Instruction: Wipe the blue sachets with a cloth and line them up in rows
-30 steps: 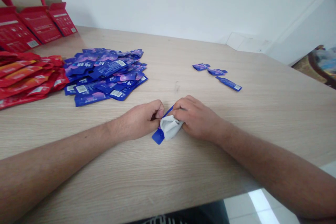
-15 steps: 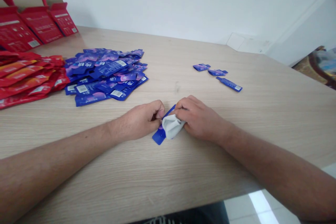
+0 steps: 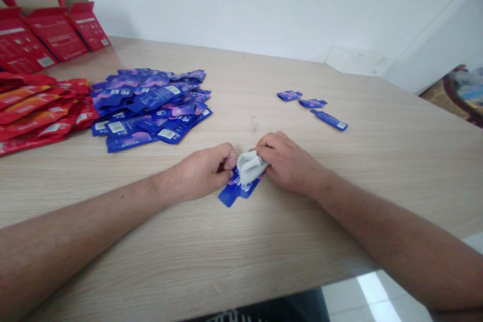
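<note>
A blue packet (image 3: 241, 187) with white lettering lies on the table between my hands, in the middle of the view. My left hand (image 3: 211, 171) is closed, thumb and fingers pinching the packet's left edge. In my right hand (image 3: 285, 163) a crumpled pale grey cloth (image 3: 249, 167) is gripped; it rests over the upper part of the packet. The fingertips of my right hand are partly hidden behind the cloth.
On the left are a pile of blue packets (image 3: 151, 105), red packets (image 3: 41, 110) and red cardboard boxes (image 3: 56, 35). Several small blue packets (image 3: 329, 119) lie at the right back. A white wall borders the wooden table (image 3: 181, 261).
My right hand and the cloth have moved slightly up, and more of the blue packet's lettering and lower end shows. My left hand has stayed in place.
</note>
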The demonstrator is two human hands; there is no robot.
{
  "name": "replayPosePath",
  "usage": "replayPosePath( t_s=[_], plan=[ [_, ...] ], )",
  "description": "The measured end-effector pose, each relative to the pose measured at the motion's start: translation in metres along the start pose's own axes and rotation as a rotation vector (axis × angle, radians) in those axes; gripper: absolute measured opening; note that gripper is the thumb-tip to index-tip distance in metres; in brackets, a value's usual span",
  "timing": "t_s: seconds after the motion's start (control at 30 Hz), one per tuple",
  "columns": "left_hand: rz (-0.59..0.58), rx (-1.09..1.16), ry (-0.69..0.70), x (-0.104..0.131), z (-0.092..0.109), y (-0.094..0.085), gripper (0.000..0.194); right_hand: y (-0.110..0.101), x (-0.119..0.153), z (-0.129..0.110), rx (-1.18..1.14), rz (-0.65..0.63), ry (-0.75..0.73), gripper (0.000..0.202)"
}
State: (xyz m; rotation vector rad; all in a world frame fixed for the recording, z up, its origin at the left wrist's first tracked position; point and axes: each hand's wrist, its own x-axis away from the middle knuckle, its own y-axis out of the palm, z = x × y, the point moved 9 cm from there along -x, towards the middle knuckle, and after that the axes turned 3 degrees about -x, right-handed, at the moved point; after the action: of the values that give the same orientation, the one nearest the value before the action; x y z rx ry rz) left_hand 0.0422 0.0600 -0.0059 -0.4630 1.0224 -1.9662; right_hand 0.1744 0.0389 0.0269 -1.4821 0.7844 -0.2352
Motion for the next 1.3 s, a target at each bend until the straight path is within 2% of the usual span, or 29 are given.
replayPosePath(
  t_s=[0.13, 0.3, 0.47, 0.6, 0.77, 0.9, 1.07, 1.2, 1.3],
  plan=[
    [0.001, -0.011, 0.0, 0.0, -0.001, 0.0, 0.01, 0.003, 0.001, -0.007, -0.023, -0.03, -0.065, 0.024],
    [0.006, 0.005, 0.004, 0.0, -0.003, 0.002, 0.01, 0.0, 0.0, 0.001, 0.012, -0.003, 0.011, 0.015],
    [0.005, -0.002, 0.003, 0.0, -0.003, 0.002, 0.01, 0.003, 0.0, -0.006, -0.024, -0.03, -0.056, 0.022],
    [0.006, 0.005, 0.007, 0.0, -0.002, 0.001, 0.01, 0.0, 0.0, 0.002, 0.005, 0.003, 0.008, 0.015],
    [0.007, -0.013, 0.007, 0.0, -0.001, 0.001, 0.009, 0.003, 0.0, -0.008, -0.028, -0.035, -0.069, 0.023],
    [0.0, -0.002, 0.001, 0.0, -0.001, 0.001, 0.009, -0.001, 0.0, 0.0, 0.003, 0.008, 0.005, 0.016],
    [0.011, -0.002, 0.014, 0.0, -0.001, 0.001, 0.009, 0.003, 0.0, -0.008, -0.026, -0.034, -0.073, 0.025],
    [0.011, 0.014, 0.001, 0.0, -0.003, 0.001, 0.009, 0.001, 0.0, 0.001, 0.007, -0.002, 0.006, 0.015],
    [0.01, 0.02, 0.01, 0.0, -0.002, 0.001, 0.009, 0.002, 0.001, -0.004, 0.0, -0.017, -0.031, 0.019]
  ],
)
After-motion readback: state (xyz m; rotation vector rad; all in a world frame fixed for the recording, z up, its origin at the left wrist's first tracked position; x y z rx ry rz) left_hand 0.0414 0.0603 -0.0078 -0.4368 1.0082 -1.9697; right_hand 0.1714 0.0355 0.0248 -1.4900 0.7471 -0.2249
